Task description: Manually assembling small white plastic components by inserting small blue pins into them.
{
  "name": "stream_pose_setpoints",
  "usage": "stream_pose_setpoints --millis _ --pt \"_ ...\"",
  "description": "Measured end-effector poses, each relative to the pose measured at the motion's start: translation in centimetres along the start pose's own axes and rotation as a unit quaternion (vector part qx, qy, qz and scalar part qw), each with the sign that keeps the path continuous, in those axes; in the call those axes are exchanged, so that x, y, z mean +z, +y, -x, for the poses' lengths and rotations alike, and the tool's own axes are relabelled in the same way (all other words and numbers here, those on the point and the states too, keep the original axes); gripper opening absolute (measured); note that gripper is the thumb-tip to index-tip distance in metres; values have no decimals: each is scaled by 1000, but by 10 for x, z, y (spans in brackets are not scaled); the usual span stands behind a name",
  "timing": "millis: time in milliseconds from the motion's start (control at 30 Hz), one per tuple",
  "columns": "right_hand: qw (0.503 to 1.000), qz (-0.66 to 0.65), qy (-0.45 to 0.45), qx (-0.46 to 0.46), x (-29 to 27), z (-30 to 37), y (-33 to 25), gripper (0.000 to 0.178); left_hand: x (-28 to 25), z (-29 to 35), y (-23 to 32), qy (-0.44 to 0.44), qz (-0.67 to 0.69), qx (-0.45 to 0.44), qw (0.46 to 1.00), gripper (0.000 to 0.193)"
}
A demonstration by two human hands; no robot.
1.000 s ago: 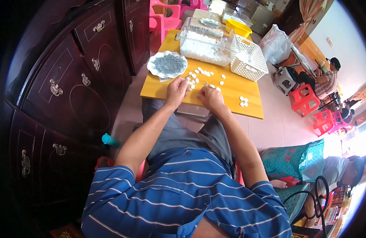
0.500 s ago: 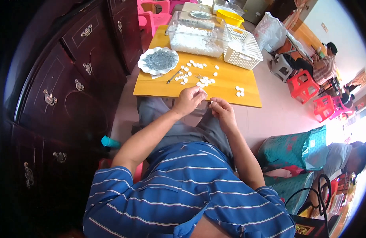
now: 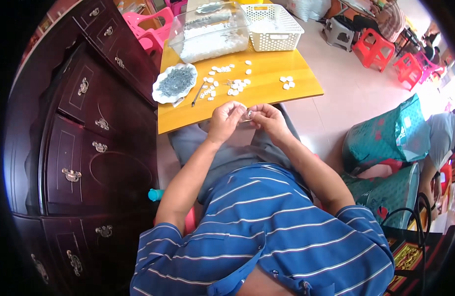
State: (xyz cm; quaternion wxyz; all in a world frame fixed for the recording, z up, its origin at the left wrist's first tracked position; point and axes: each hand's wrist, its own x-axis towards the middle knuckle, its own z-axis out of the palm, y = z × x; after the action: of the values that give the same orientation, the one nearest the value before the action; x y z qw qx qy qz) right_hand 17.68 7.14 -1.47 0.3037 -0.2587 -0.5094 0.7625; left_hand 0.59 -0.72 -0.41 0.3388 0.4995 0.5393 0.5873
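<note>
Just off the near edge of the yellow wooden table, my hands are close together above my lap. My left hand is closed in a pinch, with a bit of white showing at its fingertips. My right hand pinches a small white plastic piece between thumb and forefinger. The fingers hide most of both pieces. Beyond them lie several small white oval pieces, loosely grouped. A thin dark tool, perhaps tweezers, rests beside them. To the right sits a separate small cluster of white pieces.
A scalloped white plate heaped with small grey pieces stands at the table's left. Behind are a clear bin of white parts and a white perforated basket. A dark drawer cabinet flanks the left; green bags stand right.
My hands have come closer together, the right one moving in to the left one's fingertips. The view has shifted, so the table appears higher and further left.
</note>
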Motion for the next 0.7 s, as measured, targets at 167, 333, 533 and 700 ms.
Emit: stream_pose_setpoints --millis 167,333,533,700 --pt "1000 -6 7 -26 2 0 2 14 4 1 4 1 -29 -1 1000 20" --pt "1000 -11 10 -26 3 1 0 14 3 1 4 -4 -50 -8 999 18" --pt "999 -11 -6 -31 3 1 -1 19 -1 0 -1 -8 -41 -2 999 17" --pt "999 -4 14 -28 1 -2 4 11 3 1 1 -8 -61 -7 998 19"
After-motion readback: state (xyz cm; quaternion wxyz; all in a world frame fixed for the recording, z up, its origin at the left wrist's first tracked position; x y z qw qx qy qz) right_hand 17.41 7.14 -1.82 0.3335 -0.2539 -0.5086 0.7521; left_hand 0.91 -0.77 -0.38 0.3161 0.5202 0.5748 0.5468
